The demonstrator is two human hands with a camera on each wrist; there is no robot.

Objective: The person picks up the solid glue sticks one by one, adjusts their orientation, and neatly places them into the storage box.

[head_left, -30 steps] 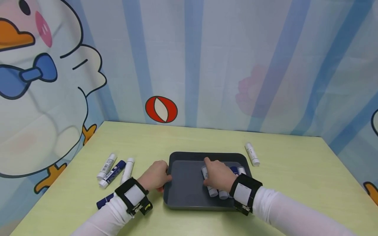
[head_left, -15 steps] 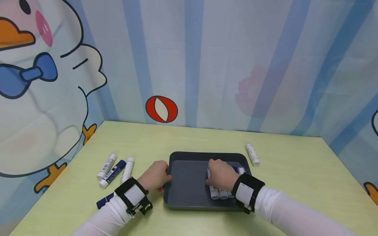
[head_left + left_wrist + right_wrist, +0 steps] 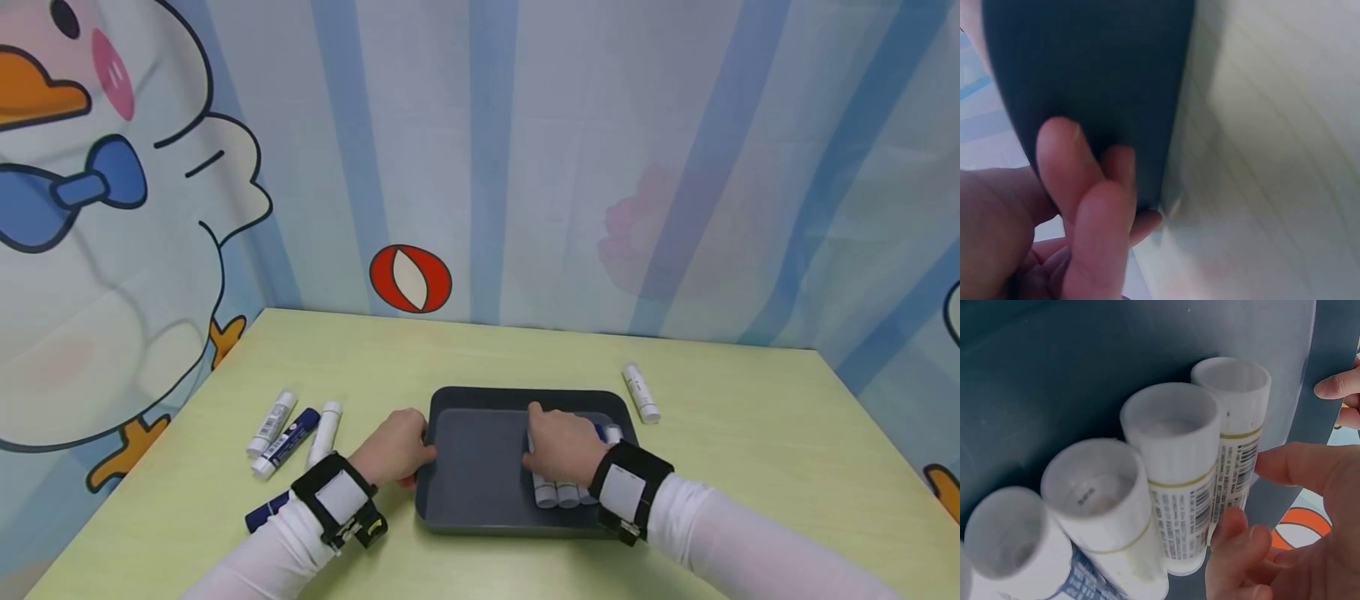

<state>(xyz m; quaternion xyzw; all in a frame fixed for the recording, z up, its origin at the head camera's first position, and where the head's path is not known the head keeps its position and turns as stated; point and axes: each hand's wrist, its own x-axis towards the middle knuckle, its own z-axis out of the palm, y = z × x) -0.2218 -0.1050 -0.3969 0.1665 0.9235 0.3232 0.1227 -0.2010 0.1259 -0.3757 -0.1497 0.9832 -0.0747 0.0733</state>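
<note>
My left hand (image 3: 393, 448) holds the left edge of a dark grey tray (image 3: 472, 500); in the left wrist view its curled fingers (image 3: 1100, 219) lie against the tray's outer wall. Over the right part of the tray is my right hand (image 3: 566, 447). In the right wrist view its thumb and fingers are on the end glue stick (image 3: 1232, 400), which is white with a barcode label. A second white glue stick (image 3: 1175, 437) and several more, one with a blue label (image 3: 1088, 575), lie side by side against it. My right hand hides their middles in the head view.
On the table left of the tray lie two white glue sticks (image 3: 272, 423) (image 3: 325, 435), a blue one (image 3: 287, 443) and another blue one (image 3: 266, 510) partly under my left sleeve. One white glue stick (image 3: 641, 393) lies beyond the tray's right corner. A printed curtain (image 3: 555, 167) stands behind.
My right hand has moved slightly right, and the end glue stick, slanted before, now lies straight beside the others. One finger dipped and rose again. My left hand stays on the tray edge.
</note>
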